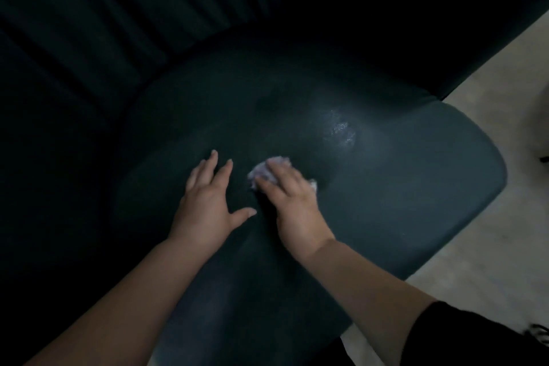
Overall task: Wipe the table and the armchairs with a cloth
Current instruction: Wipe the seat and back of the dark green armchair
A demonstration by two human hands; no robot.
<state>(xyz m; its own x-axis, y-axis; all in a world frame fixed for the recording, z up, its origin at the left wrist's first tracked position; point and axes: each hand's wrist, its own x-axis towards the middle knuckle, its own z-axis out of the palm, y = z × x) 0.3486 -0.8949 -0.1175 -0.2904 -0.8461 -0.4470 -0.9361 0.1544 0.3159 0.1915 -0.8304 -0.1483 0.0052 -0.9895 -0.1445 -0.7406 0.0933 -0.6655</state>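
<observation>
A dark green armchair fills the view; its seat cushion (386,187) lies under both hands and its ribbed backrest (118,24) curves round the far side. My right hand (292,202) lies on top of a crumpled pale cloth (269,168) and presses it onto the seat; the cloth shows at the fingertips and at the hand's right edge. My left hand (208,202) rests flat on the seat just left of it, fingers spread and holding nothing. A shiny damp patch (341,128) glistens on the cushion beyond the cloth.
Pale floor (490,246) shows to the right of the seat's rounded front edge. A dark object (545,159) pokes in at the right border, and another dark thing (539,333) sits at the lower right corner.
</observation>
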